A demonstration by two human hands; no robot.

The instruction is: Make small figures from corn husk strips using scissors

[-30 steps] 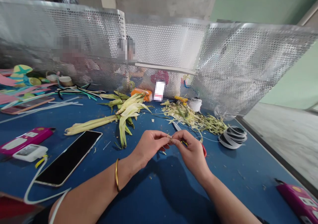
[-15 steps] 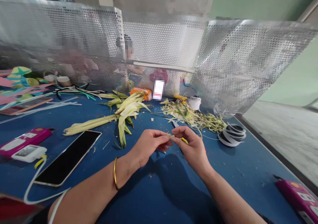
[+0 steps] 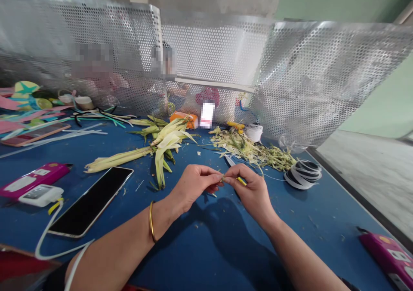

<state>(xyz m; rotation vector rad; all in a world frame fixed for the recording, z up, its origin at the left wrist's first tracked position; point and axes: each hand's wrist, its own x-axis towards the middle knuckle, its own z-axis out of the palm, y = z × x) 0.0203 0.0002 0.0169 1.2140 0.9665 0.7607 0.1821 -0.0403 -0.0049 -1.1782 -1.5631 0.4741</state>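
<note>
Above the middle of the blue table, my left hand (image 3: 197,183) and my right hand (image 3: 250,188) meet at their fingertips. Both pinch a small pale-green piece of corn husk (image 3: 222,178), mostly hidden by the fingers. Beneath my right hand lies a pair of scissors (image 3: 229,160), its blade and a bit of yellow handle showing. Ahead and to the left is a bundle of corn husks (image 3: 164,142), with a long stalk-like part pointing left. A heap of husk scraps and short twisted pieces (image 3: 245,149) lies beyond my right hand.
A black phone (image 3: 93,200), a magenta device (image 3: 35,180) and a white corded device are at left. A coiled white ribbon (image 3: 302,175) and another magenta device (image 3: 385,254) are at right. A perforated metal screen (image 3: 213,50) borders the far edge; people sit behind it.
My fingertips have shifted slightly around the small husk piece, which shows less now. The view has tilted a little; both hands stay in nearly the same place.
</note>
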